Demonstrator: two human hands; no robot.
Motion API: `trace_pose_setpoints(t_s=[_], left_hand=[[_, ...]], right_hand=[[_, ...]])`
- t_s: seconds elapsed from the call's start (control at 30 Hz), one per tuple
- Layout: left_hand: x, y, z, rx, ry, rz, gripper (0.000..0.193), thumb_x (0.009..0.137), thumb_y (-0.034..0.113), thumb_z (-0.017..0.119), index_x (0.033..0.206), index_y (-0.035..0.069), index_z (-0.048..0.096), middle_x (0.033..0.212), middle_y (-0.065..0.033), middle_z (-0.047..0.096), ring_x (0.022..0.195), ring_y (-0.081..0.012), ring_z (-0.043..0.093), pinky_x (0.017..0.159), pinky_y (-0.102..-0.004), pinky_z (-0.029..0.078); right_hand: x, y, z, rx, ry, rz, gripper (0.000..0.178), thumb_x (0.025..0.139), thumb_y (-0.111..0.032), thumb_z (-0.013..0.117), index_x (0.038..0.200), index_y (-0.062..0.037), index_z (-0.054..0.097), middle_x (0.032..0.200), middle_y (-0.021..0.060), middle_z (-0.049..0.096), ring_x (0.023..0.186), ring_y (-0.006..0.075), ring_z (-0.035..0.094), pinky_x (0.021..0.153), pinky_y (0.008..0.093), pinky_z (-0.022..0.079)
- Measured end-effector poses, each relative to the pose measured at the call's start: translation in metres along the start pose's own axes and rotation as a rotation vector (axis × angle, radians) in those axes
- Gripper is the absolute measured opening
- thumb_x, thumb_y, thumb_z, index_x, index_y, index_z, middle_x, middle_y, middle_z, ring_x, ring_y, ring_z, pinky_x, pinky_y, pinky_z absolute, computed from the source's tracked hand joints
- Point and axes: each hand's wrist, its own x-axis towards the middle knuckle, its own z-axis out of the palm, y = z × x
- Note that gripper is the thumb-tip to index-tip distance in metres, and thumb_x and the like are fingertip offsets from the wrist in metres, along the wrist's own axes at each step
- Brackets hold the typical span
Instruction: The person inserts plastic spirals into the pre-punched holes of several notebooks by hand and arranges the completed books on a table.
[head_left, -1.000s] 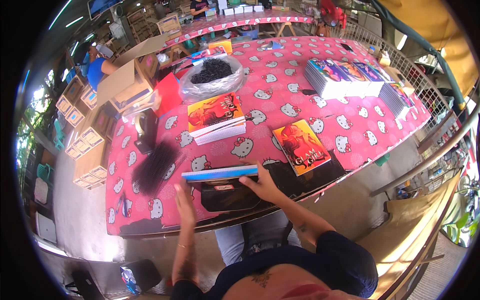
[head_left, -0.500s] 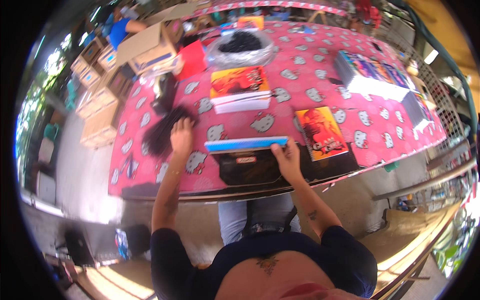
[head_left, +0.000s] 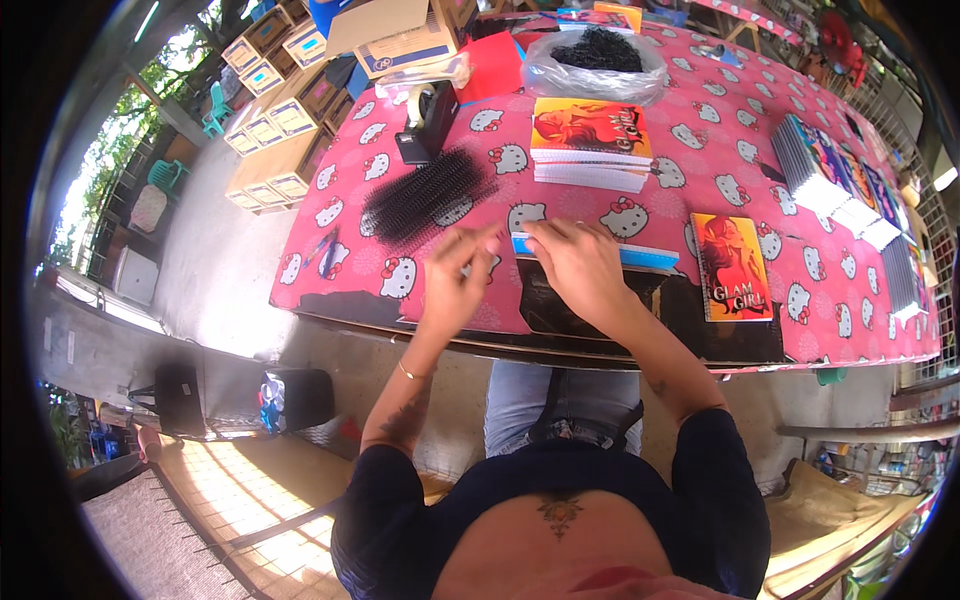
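Blue-edged notebook [head_left: 648, 258] sits at a black block [head_left: 562, 305] near the table's [head_left: 345, 268] six o'clock edge. The right hand [head_left: 588, 268] bends its fingers at the notebook's nine o'clock end; whether they clamp it cannot be told. At nine, the left hand [head_left: 456, 277] curls, its grip unclear. Stacked notebooks [head_left: 592, 150] lie at twelve, an orange-red notebook [head_left: 735, 268] at three.

Your stacked paper notebooks [head_left: 592, 135] look glossy. Left of them lie plastic binding coils [head_left: 425, 197]; behind, a shiny, crinkled plastic bag [head_left: 592, 86].
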Motion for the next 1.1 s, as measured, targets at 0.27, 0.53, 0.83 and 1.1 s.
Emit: trace_pose_setpoints(t_s=[0.27,0.53,0.83,1.1], left_hand=[[-0.013,-0.019,0.016,-0.068,0.056,-0.015,0.012,0.09,0.006,0.071,0.1,-0.002,0.07,0.087,-0.0091,0.069,0.059,-0.0091,0.063,0.051,-0.0234,0.049],[0.018,-0.009,-0.001,-0.006,-0.095,0.126,0.015,0.091,0.013,0.07,0.099,0.0,0.069,0.08,-0.0149,0.065,0.063,-0.023,0.062,0.057,-0.0345,0.047],[0.043,0.005,-0.001,0.408,-0.387,0.282,0.048,0.092,0.036,0.064,0.125,0.002,0.057,0.124,-0.0183,0.056,0.107,-0.0342,0.057,0.085,-0.0482,0.045],[-0.054,-0.019,0.06,0.786,-0.158,0.355,0.092,0.095,0.066,0.03,0.145,-0.012,0.034,0.156,-0.0249,0.032,0.148,-0.0392,0.024,0.115,-0.0673,0.003]], right_hand=[[0.004,-0.001,0.003,-0.03,0.048,-0.031,0.007,0.089,-0.017,0.065,0.09,-0.0104,0.065,0.074,0.0062,0.064,0.069,0.0279,0.066,0.065,0.0395,0.051],[0.005,-0.002,-0.009,-0.057,0.041,-0.073,0.006,0.089,-0.017,0.065,0.092,-0.0111,0.065,0.077,0.006,0.064,0.07,0.0285,0.066,0.064,0.0406,0.051],[-0.001,0.012,-0.018,-0.022,-0.112,0.025,0.008,0.09,-0.016,0.062,0.096,-0.0116,0.067,0.078,0.0072,0.066,0.069,0.0303,0.067,0.063,0.0431,0.05],[-0.002,0.012,-0.021,-0.011,-0.193,0.056,0.018,0.093,-0.019,0.061,0.108,-0.0133,0.068,0.088,0.0076,0.068,0.076,0.032,0.067,0.067,0.0437,0.052]])
